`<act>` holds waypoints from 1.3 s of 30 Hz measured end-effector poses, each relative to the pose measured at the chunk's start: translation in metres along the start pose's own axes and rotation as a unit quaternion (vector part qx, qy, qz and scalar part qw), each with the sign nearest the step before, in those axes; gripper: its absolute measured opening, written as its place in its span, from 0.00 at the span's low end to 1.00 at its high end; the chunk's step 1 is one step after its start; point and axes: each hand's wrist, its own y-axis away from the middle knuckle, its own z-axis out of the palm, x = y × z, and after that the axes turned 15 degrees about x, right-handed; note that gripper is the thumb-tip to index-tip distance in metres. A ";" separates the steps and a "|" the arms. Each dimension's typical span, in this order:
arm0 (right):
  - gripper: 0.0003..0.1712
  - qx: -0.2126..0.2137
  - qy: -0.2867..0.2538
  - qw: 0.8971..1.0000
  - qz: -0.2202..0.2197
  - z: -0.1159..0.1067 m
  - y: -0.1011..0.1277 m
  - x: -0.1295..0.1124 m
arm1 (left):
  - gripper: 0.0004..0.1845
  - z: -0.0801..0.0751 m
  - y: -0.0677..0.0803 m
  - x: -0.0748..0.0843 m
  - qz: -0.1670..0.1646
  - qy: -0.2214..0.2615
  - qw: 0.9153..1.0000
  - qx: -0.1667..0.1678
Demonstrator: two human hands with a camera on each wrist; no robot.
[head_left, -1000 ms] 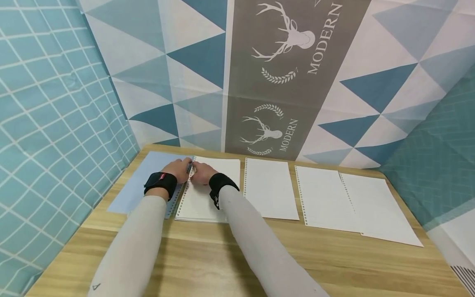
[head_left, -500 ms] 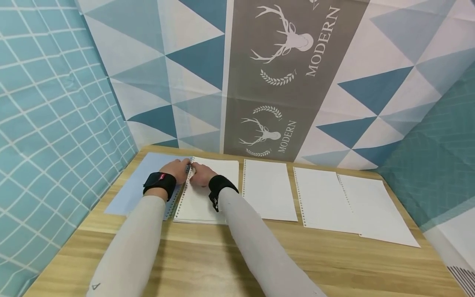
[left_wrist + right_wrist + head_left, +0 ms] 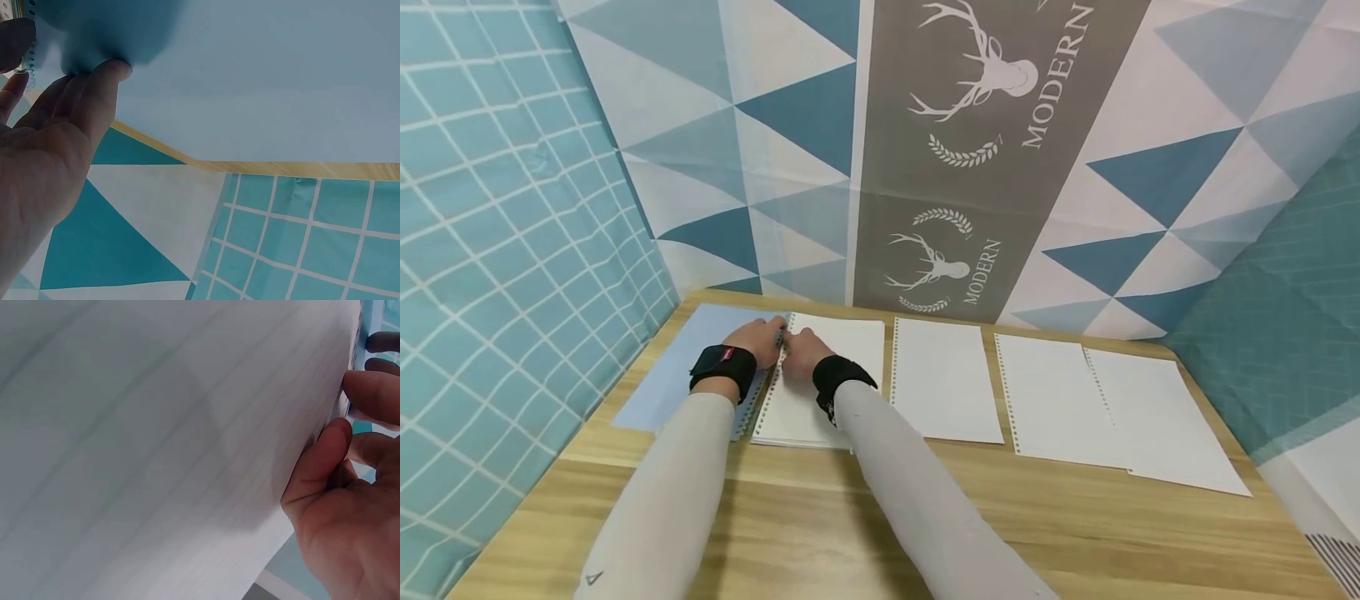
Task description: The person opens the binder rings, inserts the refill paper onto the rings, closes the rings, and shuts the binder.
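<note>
At the left of the head view, the left hand (image 3: 756, 340) lies unclenched with its fingertips against the blue cover (image 3: 681, 358) beside the spiral binding (image 3: 749, 410), while the right hand (image 3: 805, 354), just beside it, pinches the punched edge of the white pages (image 3: 808, 414) between thumb and forefinger. These pages lie left of centre on the wooden bench (image 3: 797, 517), right of the blue cover. Toward the right of the frame lie three loose punched sheets, one near the centre (image 3: 946, 379), the other two (image 3: 1060, 404) meeting or overlapping along an edge.
</note>
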 end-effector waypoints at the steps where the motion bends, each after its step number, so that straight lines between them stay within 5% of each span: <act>1: 0.28 0.002 -0.001 1.000 -0.002 0.000 -0.001 0.001 | 0.28 -0.001 0.000 0.001 0.000 0.000 1.000 0.000; 14: 0.38 0.004 -0.091 0.996 0.016 0.003 -0.008 0.010 | 0.31 0.001 -0.001 -0.002 -0.022 0.018 0.999 -0.022; 21: 0.38 -0.030 -0.139 0.989 0.044 0.001 -0.010 0.015 | 0.28 0.000 0.004 0.001 -0.011 0.013 1.000 -0.021; 39: 0.39 -0.032 -0.136 0.989 0.053 -0.003 -0.010 0.014 | 0.27 0.001 0.001 0.002 -0.016 0.005 1.000 -0.019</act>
